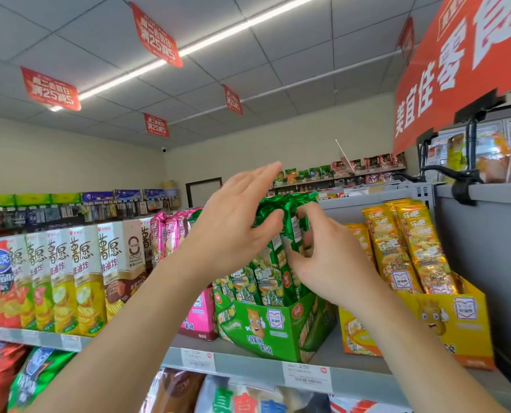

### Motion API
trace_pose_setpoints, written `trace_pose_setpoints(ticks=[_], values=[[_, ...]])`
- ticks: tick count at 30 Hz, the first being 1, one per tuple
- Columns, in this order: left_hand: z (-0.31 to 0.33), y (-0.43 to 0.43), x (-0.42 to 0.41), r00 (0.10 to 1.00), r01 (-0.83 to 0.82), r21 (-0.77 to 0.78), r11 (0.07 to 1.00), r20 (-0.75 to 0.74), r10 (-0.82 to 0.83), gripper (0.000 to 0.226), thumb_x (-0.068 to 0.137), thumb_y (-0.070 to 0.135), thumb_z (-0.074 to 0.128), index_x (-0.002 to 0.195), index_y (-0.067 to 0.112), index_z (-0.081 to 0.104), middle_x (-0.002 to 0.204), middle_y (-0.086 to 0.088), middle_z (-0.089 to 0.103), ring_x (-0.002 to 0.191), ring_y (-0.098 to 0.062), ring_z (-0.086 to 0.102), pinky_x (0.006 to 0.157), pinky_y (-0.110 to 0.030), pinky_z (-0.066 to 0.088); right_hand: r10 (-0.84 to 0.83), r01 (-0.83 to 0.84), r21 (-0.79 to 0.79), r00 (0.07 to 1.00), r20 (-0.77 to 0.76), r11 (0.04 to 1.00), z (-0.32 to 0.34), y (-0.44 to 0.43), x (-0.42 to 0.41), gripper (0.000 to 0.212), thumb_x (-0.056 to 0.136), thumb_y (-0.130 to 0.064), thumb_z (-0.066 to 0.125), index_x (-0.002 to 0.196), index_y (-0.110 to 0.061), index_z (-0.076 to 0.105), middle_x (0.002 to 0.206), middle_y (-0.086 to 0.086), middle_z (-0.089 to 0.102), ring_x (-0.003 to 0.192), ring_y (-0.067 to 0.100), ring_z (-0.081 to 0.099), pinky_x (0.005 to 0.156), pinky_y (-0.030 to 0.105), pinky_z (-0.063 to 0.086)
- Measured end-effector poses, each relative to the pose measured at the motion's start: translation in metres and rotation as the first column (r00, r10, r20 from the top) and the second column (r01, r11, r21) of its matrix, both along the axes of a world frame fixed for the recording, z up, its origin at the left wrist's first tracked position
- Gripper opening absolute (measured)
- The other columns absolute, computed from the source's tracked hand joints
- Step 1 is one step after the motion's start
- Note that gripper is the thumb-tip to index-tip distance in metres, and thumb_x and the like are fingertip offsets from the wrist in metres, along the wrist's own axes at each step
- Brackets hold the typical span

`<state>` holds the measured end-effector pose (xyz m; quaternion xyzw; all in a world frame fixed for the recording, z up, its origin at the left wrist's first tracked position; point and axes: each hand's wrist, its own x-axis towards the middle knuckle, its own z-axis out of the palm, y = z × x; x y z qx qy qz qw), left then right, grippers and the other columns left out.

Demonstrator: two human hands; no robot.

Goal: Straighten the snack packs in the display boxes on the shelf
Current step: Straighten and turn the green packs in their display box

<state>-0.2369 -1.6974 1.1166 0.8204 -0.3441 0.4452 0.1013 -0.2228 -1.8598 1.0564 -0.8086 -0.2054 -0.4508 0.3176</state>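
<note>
Green foil packs [266, 272] sit between the 2 hands. The right hand [334, 263] grasps them from the right side, its fingers curled round the upper part of the bundle and its thumb lower on the front. The left hand [233, 231] is released and flat. Its fingers are straight and reach up past the pack tops, and only the thumb tip touches the crimped upper edge from the left.

The packs are long, narrow sachets, glossy and crinkled, with sealed tops. They stand on end in the green display box [263, 326] with their long axis near vertical. The tops lean slightly back and to the right, toward the right hand. White barcode labels show on the 2 packs nearest the curled fingers. The box is printed card with a low cut-out front wall and a cartoon figure on it. It stands turned at an angle on the grey shelf [248, 359].

Just to the right, well clear of the hands, yellow packs [412, 242] of the same shape lean left in a yellow box [463, 323]. To the left, behind the left forearm, pink packs [162, 234] stand upright in a pink box [199, 311]. Tall printed cartons [83, 278] are lined up beyond them. White price tags [306, 377] are fixed to the shelf's front edge.
</note>
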Motion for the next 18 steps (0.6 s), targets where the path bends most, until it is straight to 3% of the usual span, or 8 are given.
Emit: trace_pose_setpoints(ticks=[2, 5, 7, 8, 10, 13, 16, 18], values=[[0.001, -0.006, 0.0, 0.998, -0.064, 0.07, 0.995, 0.011, 0.064, 0.047, 0.096, 0.032, 0.048, 0.141, 0.016, 0.05, 0.138, -0.002, 0.057, 0.132, -0.018, 0.047, 0.113, -0.033, 0.031, 0.018, -0.018, -0.01, 0.999, -0.038, 1.0, -0.003, -0.002, 0.001, 0.035, 0.086, -0.034, 0.067, 0.108, -0.039, 0.04, 0.07, -0.018, 0.046, 0.06, -0.005, 0.049, 0.047, 0.015, 0.03], [-0.002, -0.009, 0.001, 0.995, -0.101, 0.063, 0.993, 0.034, 0.099, 0.045, 0.091, 0.035, 0.045, 0.121, 0.012, 0.069, 0.122, -0.005, 0.068, 0.119, -0.019, 0.059, 0.108, -0.036, 0.036, 0.092, -0.099, -0.034, 0.979, -0.18, 0.994, 0.002, -0.011, -0.003, 0.042, 0.087, -0.032, 0.067, 0.123, -0.035, 0.046, 0.074, -0.016, 0.055, 0.065, -0.004, 0.057, 0.053, 0.014, 0.044], [-0.003, -0.007, 0.001, 0.994, -0.103, 0.042, 0.994, 0.042, 0.101, 0.044, 0.089, 0.036, 0.047, 0.115, 0.011, 0.072, 0.12, -0.006, 0.069, 0.116, -0.019, 0.061, 0.105, -0.035, 0.036, 0.116, -0.12, 0.001, 0.958, -0.262, 0.993, 0.008, -0.02, -0.009, 0.04, 0.088, -0.032, 0.065, 0.126, -0.039, 0.054, 0.077, -0.014, 0.066, 0.068, 0.001, 0.064, 0.063, 0.025, 0.055], [-0.003, -0.006, 0.0, 0.994, -0.1, 0.036, 0.994, 0.041, 0.099, 0.043, 0.089, 0.036, 0.048, 0.114, 0.011, 0.072, 0.119, -0.006, 0.07, 0.115, -0.02, 0.061, 0.104, -0.035, 0.037, 0.088, -0.083, 0.03, 0.967, -0.238, 0.996, 0.012, -0.024, -0.011, 0.035, 0.088, -0.032, 0.064, 0.122, -0.039, 0.06, 0.077, -0.016, 0.069, 0.067, 0.002, 0.066, 0.065, 0.027, 0.056], [-0.003, -0.006, -0.001, 0.996, -0.088, 0.033, 0.996, 0.029, 0.087, 0.039, 0.092, 0.035, 0.05, 0.114, 0.011, 0.072, 0.116, -0.005, 0.071, 0.112, -0.02, 0.062, 0.101, -0.036, 0.041, -0.026, 0.035, 0.12, 0.996, -0.081, 0.992, 0.02, -0.032, -0.012, 0.024, 0.09, -0.032, 0.062, 0.113, -0.037, 0.066, 0.078, -0.016, 0.07, 0.064, 0.002, 0.065, 0.06, 0.019, 0.052], [-0.005, -0.006, -0.002, 0.997, -0.069, 0.007, 0.998, 0.016, 0.069, 0.03, 0.097, 0.03, 0.055, 0.117, 0.013, 0.069, 0.111, -0.004, 0.071, 0.104, -0.02, 0.063, 0.087, -0.032, 0.045, -0.158, 0.152, 0.14, 0.987, 0.031, 0.978, 0.033, -0.034, -0.004, 0.037, 0.093, -0.038, 0.058, 0.129, -0.032, 0.056, 0.092, -0.012, 0.064, 0.082, 0.007, 0.061, 0.062, 0.021, 0.044], [-0.006, -0.006, -0.002, 0.997, -0.068, -0.016, 0.998, 0.02, 0.068, 0.03, 0.097, 0.029, 0.056, 0.119, 0.013, 0.068, 0.112, -0.003, 0.071, 0.103, -0.021, 0.062, 0.082, -0.028, 0.042, -0.213, 0.211, -0.03, 0.969, -0.121, 0.977, 0.035, -0.026, 0.01, 0.055, 0.094, -0.047, 0.053, 0.145, -0.033, 0.04, 0.121, 0.005, 0.053, 0.108, 0.022, 0.056, 0.083, 0.035, 0.048], [-0.006, -0.006, -0.003, 0.998, -0.065, -0.021, 0.998, 0.013, 0.065, 0.03, 0.097, 0.028, 0.056, 0.12, 0.013, 0.068, 0.113, -0.003, 0.071, 0.104, -0.021, 0.062, 0.081, -0.027, 0.041, -0.206, 0.195, -0.078, 0.964, -0.17, 0.978, 0.029, -0.019, 0.016, 0.054, 0.093, -0.047, 0.055, 0.144, -0.033, 0.041, 0.121, 0.006, 0.05, 0.111, 0.025, 0.054, 0.08, 0.033, 0.044]])
